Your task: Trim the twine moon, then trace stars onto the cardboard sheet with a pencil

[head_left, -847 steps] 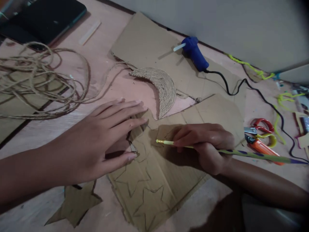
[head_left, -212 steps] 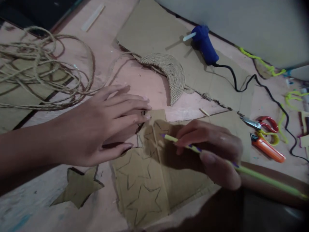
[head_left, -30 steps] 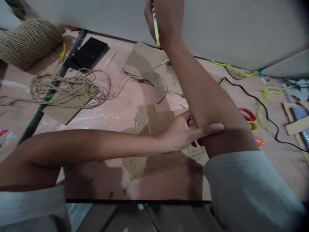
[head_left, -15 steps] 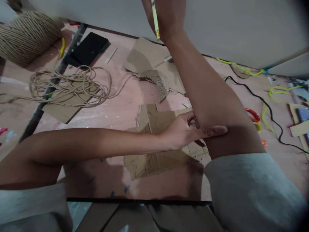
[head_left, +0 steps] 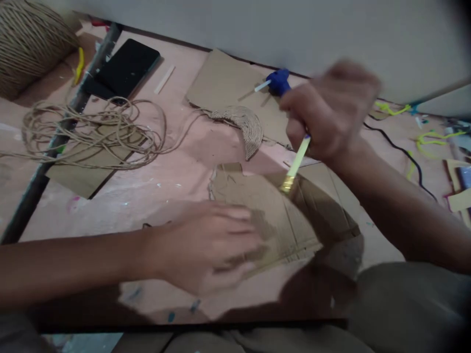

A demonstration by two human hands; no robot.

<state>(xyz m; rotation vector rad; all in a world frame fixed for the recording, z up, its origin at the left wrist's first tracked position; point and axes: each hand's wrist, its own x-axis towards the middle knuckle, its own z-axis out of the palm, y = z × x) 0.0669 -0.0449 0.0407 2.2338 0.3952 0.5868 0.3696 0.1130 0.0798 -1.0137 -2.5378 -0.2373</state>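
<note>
Right hand blurred, raised above the cardboard sheet, fingers curled around a yellow pencil whose brass end points down and hovers just over the sheet's upper part. Left hand also blurred, palm down and fingers spread, lying over the sheet's near-left edge; contact likely but not sharp enough to confirm. Cardboard sheet flat on the pinkish table, roughly in the middle, creased and ragged along its left edge.

Beyond the sheet, just past its far edge, a crescent covered in coiled twine, resting against a larger cardboard piece. On that piece, farther from the sheet, a blue glue gun with a black cord trailing off to the right. Far left of the sheet, a loose tangle of twine, with a black phone behind it and a big twine spool in the corner. Right of the sheet, yellow-green cord scraps.
</note>
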